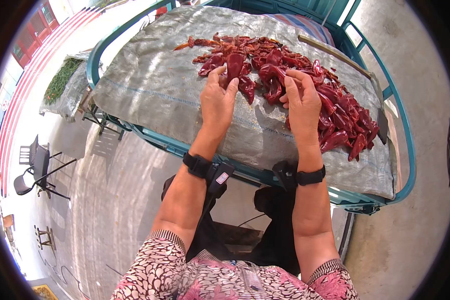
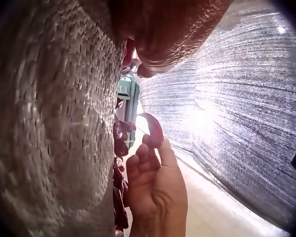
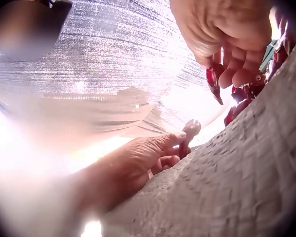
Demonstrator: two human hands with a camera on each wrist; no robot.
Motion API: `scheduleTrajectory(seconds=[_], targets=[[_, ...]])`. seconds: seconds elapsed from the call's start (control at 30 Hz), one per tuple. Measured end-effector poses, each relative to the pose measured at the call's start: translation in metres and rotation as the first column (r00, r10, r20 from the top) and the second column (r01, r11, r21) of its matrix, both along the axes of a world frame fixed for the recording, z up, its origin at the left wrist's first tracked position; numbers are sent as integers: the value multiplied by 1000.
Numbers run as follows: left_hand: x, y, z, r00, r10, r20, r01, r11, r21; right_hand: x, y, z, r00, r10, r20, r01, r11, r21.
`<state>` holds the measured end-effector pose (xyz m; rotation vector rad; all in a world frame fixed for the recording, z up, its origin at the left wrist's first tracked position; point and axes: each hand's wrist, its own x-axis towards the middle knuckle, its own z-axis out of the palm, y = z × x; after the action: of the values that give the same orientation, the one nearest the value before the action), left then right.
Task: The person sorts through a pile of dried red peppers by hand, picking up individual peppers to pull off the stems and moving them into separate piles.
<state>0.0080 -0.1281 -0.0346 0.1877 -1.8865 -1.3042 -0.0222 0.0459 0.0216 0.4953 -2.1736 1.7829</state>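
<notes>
My left hand [image 1: 217, 102] pinches a dark red dried pepper [image 1: 235, 66] between thumb and fingers, just above the near left part of the pepper heap. The right wrist view shows that pepper [image 3: 189, 132] standing up from the left fingertips. My right hand [image 1: 304, 105] is level with it to the right, holding another glossy red pepper [image 1: 272, 75] at the fingertips. From the left wrist, this second pepper [image 2: 154, 130] looks curved, gripped by thumb and fingers. Beneath and around both hands lies a heap of red peppers [image 1: 342, 117], large and glossy at the right.
A grey woven sheet [image 1: 150, 75] covers the bed of a teal cart, whose rail [image 1: 410, 145] curves round the right side. A wooden strip [image 1: 335, 55] lies behind the heap. At left stand a sack of green produce [image 1: 62, 82] and a black chair [image 1: 41, 162].
</notes>
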Motion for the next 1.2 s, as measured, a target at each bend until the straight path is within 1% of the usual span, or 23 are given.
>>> scheduleTrajectory(seconds=[0.03, 0.13, 0.23, 0.33, 0.37, 0.47, 0.57, 0.6, 0.67, 0.7, 0.8, 0.83, 0.9, 0.93, 1.0, 1.03, 1.1, 1.13, 1.17, 1.2], targets=[[0, 0, 0, 999, 35, -15, -36, 999, -41, 1, 0, 0, 1000, 5, -3, -5, 999, -34], [9, 4, 11, 999, 40, 22, -37, 993, -108, -1, -3, -1, 1000, 9, -15, -10, 994, -109], [12, 6, 15, 994, -94, -63, 84, 987, -138, -1, -3, -4, 995, 99, 0, -98, 993, -61], [17, 9, 22, 981, -192, 32, 191, 916, -353, 4, -9, -3, 981, 190, 29, -190, 981, 30], [12, 9, 13, 981, -195, 10, 182, 896, -406, 7, -11, -2, 971, 236, 30, -236, 971, 27], [8, 9, 5, 986, -165, -31, 143, 921, -362, 10, -14, -1, 963, 261, 65, -260, 965, -31], [5, 7, 8, 992, 122, 12, -111, 937, -332, 9, -18, -3, 988, 144, 53, -148, 985, 89], [1, 5, 7, 991, 130, 14, -122, 955, -270, 9, -19, -7, 992, 119, -35, -107, 966, 237], [-5, -1, 5, 989, 147, 20, -143, 979, -146, 11, -21, -16, 971, 106, -214, 16, 866, 499], [-6, -3, 7, 987, 157, 20, -151, 971, -186, 17, -22, -17, 972, 124, -201, 7, 834, 551], [-13, -6, 16, 969, 162, 186, -128, 975, -184, 20, -28, -27, 955, 173, -240, 49, 707, 706], [-12, -5, 20, 981, 109, 161, -85, 985, -150, 20, -30, -27, 960, 164, -228, 51, 695, 717], [-9, -1, 27, 995, 2, 104, 7, 996, -86, 18, -34, -30, 970, 110, -216, 69, 729, 681], [-13, -1, 24, 999, 14, 45, -8, 993, -120, 17, -34, -31, 975, 83, -208, 78, 744, 663], [-20, -1, 18, 997, 34, -74, -47, 982, -182, 16, -29, -29, 975, 48, -219, 91, 808, 583], [-19, -2, 16, 999, 25, -43, -33, 980, -195, 15, -26, -25, 974, 32, -225, 97, 835, 541], [-14, -3, 14, 1000, 13, 21, -8, 976, -219, 16, -20, -13, 978, -61, -198, 150, 868, 473], [-13, -2, 14, 999, -39, 16, 41, 986, -164, 15, -18, -9, 978, -106, -182, 177, 881, 438], [-12, 1, 16, 996, -91, 7, 91, 990, -109, 11, -15, -9, 952, -121, -283, 227, 896, 381], [-11, 4, 22, 990, -143, -6, 142, 988, -55, 12, -13, -6, 987, -56, -154, 102, 945, 310]])
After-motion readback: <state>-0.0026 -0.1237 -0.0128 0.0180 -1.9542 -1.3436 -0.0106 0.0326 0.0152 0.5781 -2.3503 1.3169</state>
